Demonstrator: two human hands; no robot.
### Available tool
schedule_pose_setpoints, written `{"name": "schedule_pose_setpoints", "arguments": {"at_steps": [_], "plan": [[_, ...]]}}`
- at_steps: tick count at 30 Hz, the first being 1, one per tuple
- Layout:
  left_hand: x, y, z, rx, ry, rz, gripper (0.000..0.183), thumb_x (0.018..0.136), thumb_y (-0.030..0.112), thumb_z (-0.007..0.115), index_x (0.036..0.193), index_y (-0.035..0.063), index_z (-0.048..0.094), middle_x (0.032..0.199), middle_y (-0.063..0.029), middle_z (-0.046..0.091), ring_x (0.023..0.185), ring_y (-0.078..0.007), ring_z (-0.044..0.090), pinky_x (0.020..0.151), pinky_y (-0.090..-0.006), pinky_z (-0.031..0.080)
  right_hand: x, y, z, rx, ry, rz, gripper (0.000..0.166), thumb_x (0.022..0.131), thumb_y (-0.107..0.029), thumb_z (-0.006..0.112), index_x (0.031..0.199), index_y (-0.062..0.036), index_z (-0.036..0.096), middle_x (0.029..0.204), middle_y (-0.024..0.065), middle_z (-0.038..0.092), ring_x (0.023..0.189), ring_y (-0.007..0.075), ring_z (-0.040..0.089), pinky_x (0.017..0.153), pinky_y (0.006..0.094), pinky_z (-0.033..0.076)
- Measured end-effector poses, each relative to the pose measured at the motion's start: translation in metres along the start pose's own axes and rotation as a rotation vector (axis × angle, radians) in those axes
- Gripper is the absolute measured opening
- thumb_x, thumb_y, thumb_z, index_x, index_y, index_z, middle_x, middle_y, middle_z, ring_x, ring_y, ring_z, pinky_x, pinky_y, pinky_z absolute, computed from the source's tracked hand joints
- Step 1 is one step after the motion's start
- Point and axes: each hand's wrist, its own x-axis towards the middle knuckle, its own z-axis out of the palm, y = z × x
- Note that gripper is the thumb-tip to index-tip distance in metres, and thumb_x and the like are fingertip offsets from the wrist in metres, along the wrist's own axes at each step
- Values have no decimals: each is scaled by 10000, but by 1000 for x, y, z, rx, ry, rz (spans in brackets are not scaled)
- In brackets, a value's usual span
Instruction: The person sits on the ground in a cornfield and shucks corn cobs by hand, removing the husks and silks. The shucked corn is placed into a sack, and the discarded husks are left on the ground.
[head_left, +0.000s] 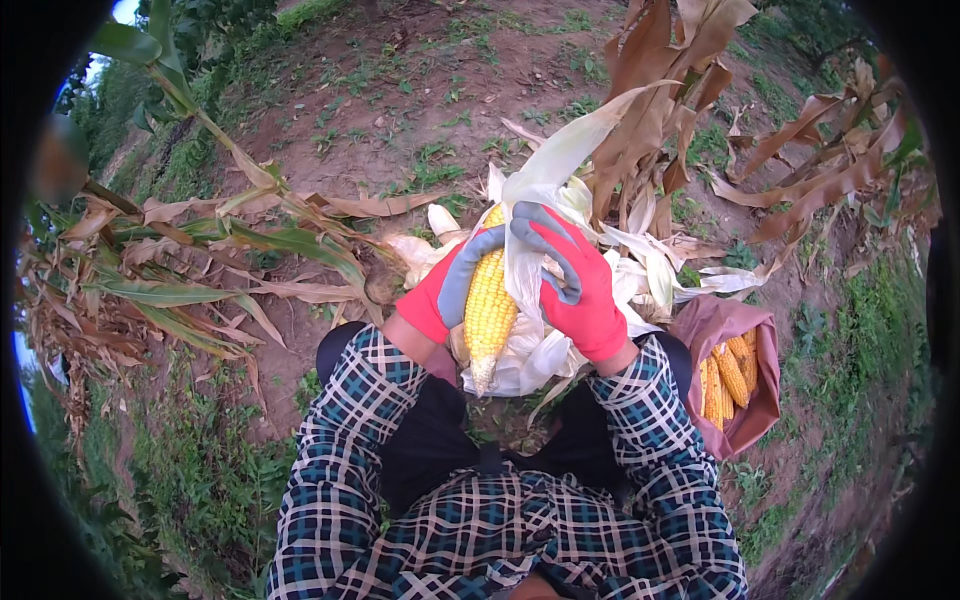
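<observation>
A yellow ear of corn (489, 304) lies before me with its kernels bare and its tip towards my body. My left hand (454, 277), in a red and grey work glove, grips the ear from the left near its upper end. My right hand (574, 277), gloved alike, has its fingers closed on the pale corn husk (523, 270) along the ear's right side. A long strip of husk sticks up past my right fingers. More whitish husks (540, 360) lie beneath the ear and to the right of my right hand.
A reddish-brown sack (763, 390) with several bare ears of corn (729, 375) stands at my right. Dry cornstalks (652, 112) rise ahead on the right, and a bent cornstalk (232, 150) with green and brown leaves spreads on the left. Soil with low weeds lies around.
</observation>
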Motion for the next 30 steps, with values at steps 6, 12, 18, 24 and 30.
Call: {"name": "schedule_pose_setpoints", "arguments": {"at_steps": [6,12,18,24,30], "plan": [[-3,-20,-12,267,-12,-169,556,927,414,546,1329,42,448,1199,-90,575,1085,-185,585,915,-313,480,-2,25,-1,97,-37,113,421,858,-50,607,1275,-43,547,1243,192,576,1173,336,550,979,359,432],[-2,-23,0,94,-44,-166,561,927,369,550,1371,59,401,1262,-94,552,1118,-188,571,957,-333,465,-2,28,0,748,128,446,326,1009,-150,431,1235,61,531,1195,136,610,1099,228,600,980,342,449],[1,-6,-1,-109,-5,-14,601,890,513,534,1271,53,480,986,-152,640,744,-267,657,651,-386,564,-3,44,-11,728,157,349,463,944,-58,505,1376,47,376,1342,172,493,1221,258,519,1026,365,418],[-4,-4,11,45,21,10,481,945,457,500,1223,65,513,1000,-82,630,778,-165,639,676,-297,533,-13,14,10,47,-3,177,745,741,-9,730,1395,-2,373,1377,195,468,1255,303,494,1030,376,414],[-13,-39,-11,187,-163,-93,546,941,551,451,1144,54,551,927,-54,627,795,-147,623,702,-285,505,-6,-2,5,-1,-114,139,313,871,-57,578,1177,-2,616,1227,176,603,1141,295,588,969,348,454]]}}
